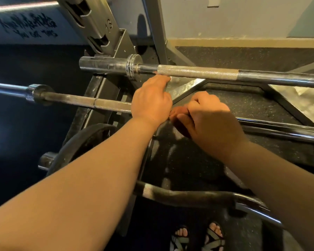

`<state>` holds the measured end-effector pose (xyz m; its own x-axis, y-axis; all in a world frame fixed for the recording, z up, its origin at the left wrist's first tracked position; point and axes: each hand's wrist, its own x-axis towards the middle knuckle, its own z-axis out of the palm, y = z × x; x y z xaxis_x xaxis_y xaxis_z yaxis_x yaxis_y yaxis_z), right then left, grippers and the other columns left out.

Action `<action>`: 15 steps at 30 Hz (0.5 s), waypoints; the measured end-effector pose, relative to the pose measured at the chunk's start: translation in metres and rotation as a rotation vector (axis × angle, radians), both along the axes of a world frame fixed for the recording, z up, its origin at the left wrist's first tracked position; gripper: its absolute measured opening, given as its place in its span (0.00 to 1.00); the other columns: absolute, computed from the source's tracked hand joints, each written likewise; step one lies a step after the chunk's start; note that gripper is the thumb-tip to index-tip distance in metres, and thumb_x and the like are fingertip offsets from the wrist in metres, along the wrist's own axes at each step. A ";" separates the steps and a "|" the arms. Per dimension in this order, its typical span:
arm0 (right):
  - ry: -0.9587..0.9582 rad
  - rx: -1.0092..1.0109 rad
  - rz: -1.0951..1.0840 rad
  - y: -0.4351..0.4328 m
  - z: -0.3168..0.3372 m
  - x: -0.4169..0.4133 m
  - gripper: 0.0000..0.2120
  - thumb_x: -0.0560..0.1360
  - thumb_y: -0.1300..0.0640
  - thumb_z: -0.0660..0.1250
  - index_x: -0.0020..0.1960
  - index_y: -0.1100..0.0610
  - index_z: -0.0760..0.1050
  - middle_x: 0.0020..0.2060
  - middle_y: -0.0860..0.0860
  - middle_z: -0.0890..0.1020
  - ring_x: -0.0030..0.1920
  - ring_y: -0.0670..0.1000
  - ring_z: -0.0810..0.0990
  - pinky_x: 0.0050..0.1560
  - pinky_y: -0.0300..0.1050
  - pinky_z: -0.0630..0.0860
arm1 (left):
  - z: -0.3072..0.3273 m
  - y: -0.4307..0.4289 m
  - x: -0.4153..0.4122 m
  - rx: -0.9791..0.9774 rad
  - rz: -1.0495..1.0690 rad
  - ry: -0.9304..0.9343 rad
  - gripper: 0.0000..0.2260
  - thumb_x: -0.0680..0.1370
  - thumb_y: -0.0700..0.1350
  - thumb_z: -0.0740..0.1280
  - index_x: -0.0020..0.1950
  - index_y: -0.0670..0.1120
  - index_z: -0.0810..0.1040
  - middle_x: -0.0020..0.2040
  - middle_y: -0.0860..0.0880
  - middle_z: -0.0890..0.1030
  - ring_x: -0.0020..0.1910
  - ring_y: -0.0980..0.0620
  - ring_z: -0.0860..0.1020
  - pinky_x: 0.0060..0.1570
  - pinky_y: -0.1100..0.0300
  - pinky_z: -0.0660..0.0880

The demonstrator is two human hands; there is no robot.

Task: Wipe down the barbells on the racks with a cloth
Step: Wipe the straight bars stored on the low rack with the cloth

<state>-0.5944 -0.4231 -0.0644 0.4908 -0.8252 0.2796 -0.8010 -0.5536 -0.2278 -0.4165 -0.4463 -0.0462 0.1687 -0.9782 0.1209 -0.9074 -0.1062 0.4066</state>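
Barbell (98, 103) mid-wipe, I'd say: left hand (151, 98) curls over it, right hand (212, 120) bunches what looks like a cloth (179, 112), needing a slide along the shaft next.

Both forearms, the left forearm (83, 178) and the right forearm (272, 174), are bare from frame edge to wrist; the left hand (150, 100) and right hand (210, 122) are likewise uncovered. Footwear noted: open-toed sandals, a left sandal (179, 241) and a right sandal (214, 240), each with crossing grey-green webbing straps edged in black. Both are cut off by the frame's lower edge.
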 end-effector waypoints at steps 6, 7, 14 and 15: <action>0.073 -0.042 -0.433 0.016 0.008 -0.061 0.32 0.87 0.41 0.49 0.37 0.61 0.73 0.34 0.57 0.68 0.35 0.56 0.67 0.35 0.51 0.67 | 0.003 0.001 -0.001 0.019 0.008 -0.010 0.19 0.80 0.42 0.61 0.71 0.52 0.76 0.66 0.52 0.79 0.62 0.49 0.77 0.63 0.50 0.72; 0.079 -0.012 -0.480 0.020 0.010 -0.058 0.31 0.87 0.42 0.49 0.38 0.61 0.74 0.35 0.57 0.68 0.36 0.56 0.67 0.36 0.51 0.66 | 0.003 0.003 -0.002 0.016 -0.002 -0.021 0.20 0.80 0.42 0.61 0.71 0.52 0.75 0.67 0.52 0.78 0.64 0.49 0.76 0.64 0.51 0.71; 0.081 -0.044 -0.336 0.026 -0.006 0.042 0.20 0.85 0.48 0.53 0.48 0.58 0.79 0.42 0.58 0.80 0.43 0.60 0.74 0.46 0.56 0.67 | -0.002 0.005 -0.002 -0.046 -0.050 -0.029 0.19 0.77 0.41 0.62 0.68 0.49 0.79 0.64 0.50 0.81 0.63 0.49 0.77 0.66 0.52 0.70; 0.047 -0.073 -0.326 0.025 -0.007 0.041 0.19 0.84 0.48 0.55 0.48 0.59 0.79 0.42 0.58 0.80 0.43 0.61 0.75 0.47 0.56 0.68 | -0.002 0.005 -0.003 -0.058 -0.051 -0.020 0.19 0.77 0.41 0.62 0.67 0.49 0.79 0.63 0.50 0.81 0.63 0.48 0.77 0.67 0.52 0.71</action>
